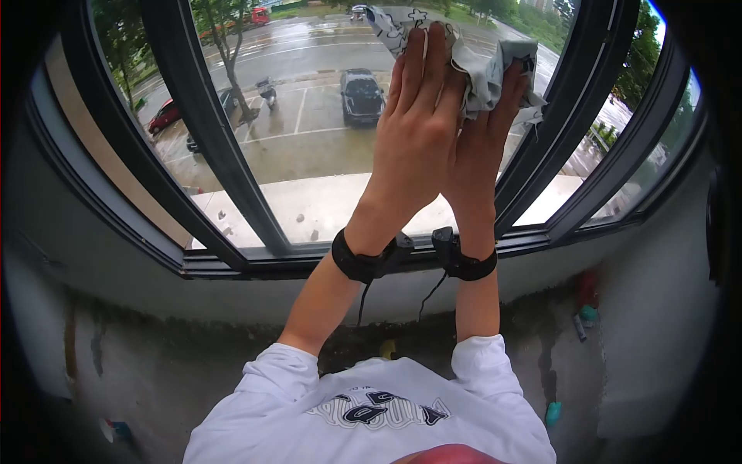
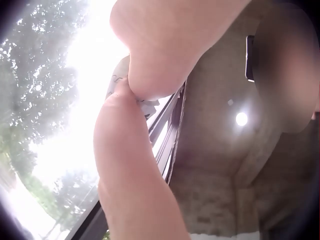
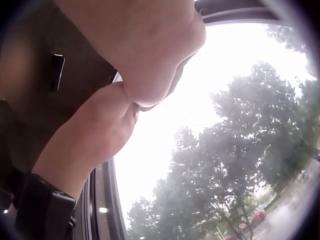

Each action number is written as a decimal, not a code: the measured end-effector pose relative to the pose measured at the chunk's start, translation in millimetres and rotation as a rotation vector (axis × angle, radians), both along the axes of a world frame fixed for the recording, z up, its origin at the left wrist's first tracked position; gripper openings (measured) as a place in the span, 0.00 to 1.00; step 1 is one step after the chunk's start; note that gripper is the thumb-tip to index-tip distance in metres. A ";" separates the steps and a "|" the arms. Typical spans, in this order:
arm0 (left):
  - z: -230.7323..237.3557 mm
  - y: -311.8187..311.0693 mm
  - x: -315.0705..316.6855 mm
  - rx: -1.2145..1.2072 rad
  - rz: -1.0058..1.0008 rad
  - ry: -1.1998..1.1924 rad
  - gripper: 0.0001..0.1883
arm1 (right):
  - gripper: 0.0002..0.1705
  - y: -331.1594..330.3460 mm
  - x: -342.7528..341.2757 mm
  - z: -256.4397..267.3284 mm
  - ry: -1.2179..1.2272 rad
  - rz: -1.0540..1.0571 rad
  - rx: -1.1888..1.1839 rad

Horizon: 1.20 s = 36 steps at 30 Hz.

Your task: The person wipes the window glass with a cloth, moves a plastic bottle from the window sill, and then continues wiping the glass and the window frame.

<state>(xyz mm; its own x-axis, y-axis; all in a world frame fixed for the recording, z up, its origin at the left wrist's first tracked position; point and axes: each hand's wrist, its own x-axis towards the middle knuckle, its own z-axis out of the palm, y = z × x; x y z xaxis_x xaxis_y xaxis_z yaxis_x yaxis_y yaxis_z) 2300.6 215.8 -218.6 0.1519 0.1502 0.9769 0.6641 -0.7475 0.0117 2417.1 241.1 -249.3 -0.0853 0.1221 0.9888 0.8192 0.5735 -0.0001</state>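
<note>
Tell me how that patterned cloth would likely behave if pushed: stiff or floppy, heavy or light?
The cloth is probably floppy, as it bunches in loose folds by the right hand. It seems light for its size, judging by its thin-looking edges. Pushed, it would likely crumple further, since it already looks creased.
</note>
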 end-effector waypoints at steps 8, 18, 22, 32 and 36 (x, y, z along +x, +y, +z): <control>-67.7 -21.3 -42.0 -0.160 0.105 0.077 0.17 | 0.47 -16.5 -59.0 -76.3 0.211 0.084 -0.323; -305.0 -58.5 -155.5 -0.417 0.353 0.074 0.18 | 0.52 -61.2 -178.8 -322.0 0.176 0.057 -0.731; -212.4 -51.5 -177.2 -0.338 0.317 -0.084 0.22 | 0.48 -47.8 -196.8 -212.8 -0.017 0.045 -0.530; -35.7 -27.7 -134.0 -0.075 0.134 0.022 0.21 | 0.42 -27.2 -147.6 -19.6 0.041 0.000 -0.180; -89.1 -24.5 -86.0 -0.140 0.040 0.132 0.12 | 0.45 -28.6 -94.8 -88.5 0.133 -0.015 -0.332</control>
